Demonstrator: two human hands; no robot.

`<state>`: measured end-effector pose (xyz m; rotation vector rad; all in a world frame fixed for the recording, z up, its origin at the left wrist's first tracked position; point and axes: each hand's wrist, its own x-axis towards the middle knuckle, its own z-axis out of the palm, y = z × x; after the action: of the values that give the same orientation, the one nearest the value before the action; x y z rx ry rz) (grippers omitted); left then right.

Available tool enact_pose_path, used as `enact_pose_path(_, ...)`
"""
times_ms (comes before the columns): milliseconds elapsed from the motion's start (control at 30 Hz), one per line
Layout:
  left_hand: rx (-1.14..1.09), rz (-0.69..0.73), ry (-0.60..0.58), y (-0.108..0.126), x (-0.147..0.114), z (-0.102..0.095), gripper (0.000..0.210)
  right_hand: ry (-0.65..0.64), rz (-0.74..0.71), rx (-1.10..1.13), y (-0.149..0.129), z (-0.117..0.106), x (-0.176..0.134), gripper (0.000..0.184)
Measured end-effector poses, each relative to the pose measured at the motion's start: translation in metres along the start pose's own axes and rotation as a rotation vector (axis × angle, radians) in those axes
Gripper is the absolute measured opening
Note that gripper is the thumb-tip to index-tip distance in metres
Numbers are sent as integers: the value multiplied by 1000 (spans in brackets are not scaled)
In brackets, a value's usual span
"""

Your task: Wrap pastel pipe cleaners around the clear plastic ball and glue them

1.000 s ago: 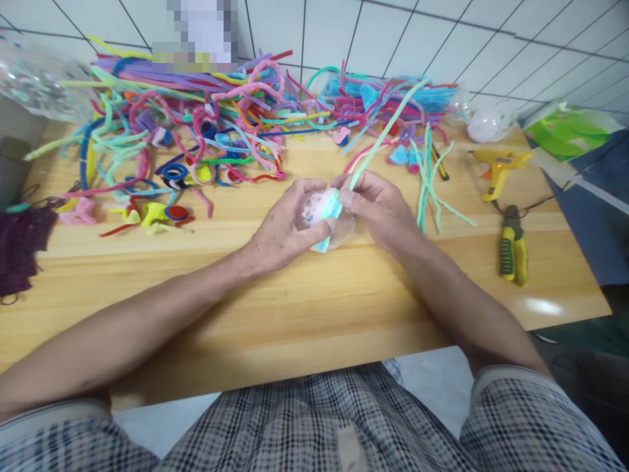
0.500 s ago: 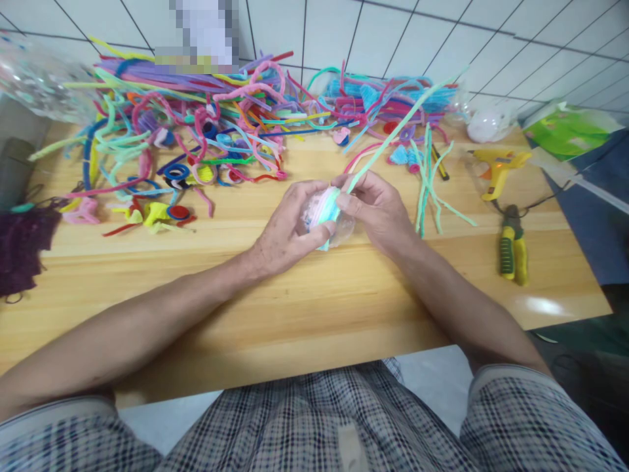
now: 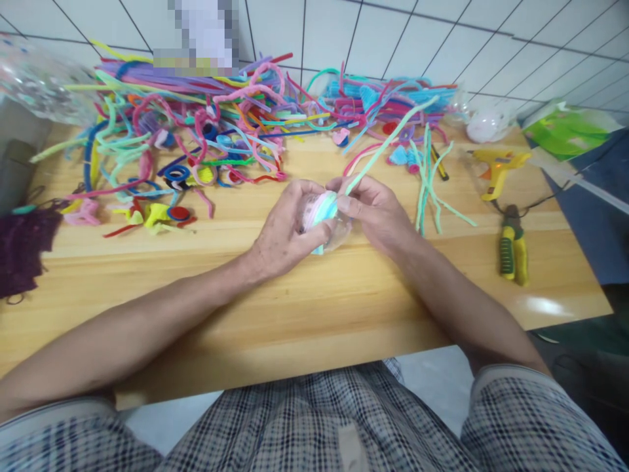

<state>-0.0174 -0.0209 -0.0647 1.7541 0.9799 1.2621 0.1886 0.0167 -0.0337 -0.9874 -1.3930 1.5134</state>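
My left hand (image 3: 287, 229) is closed around a clear plastic ball (image 3: 339, 235) wrapped with bands of pink, blue and green pipe cleaner. Between the thumb and fingers of my right hand (image 3: 376, 208) is a light green pipe cleaner (image 3: 393, 136), pinched close to the ball. Its long free end slants up and to the right. The underside of the ball and parts of the fingers on its far side are hidden.
Tangled colourful pipe cleaners (image 3: 196, 124) spread along the back. Right of my hands lie green pipe cleaners (image 3: 428, 183), a yellow glue gun (image 3: 497, 169) and pliers (image 3: 512, 248). A clear ball (image 3: 484, 124) sits at the back right. Purple cloth (image 3: 27, 246) lies far left.
The ball has turned and shifted slightly left in my hands. The free end of the light green pipe cleaner has come lower and reaches less far to the right.
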Motion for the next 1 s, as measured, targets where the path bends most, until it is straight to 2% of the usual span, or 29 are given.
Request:
enact_pose_path(300,55,82,38,-7,-4,0,48,16,-16,45,3,2,1,53)
enact_pose_path(600,88,152,-38,-7,-1,-7,49,37,-54,9,3,5,0,55)
enact_pose_path(700,55,130,-50,-5,-1,-7,48,35,-54,7,3,5,0,55)
enact_pose_path(833,-54,28,-85,1,3,-10,50,32,-66,3,4,4,1,54)
enact_pose_path(1000,-19,-22,-168,5,11,-16,56,27,-55,10,3,5,-1,54)
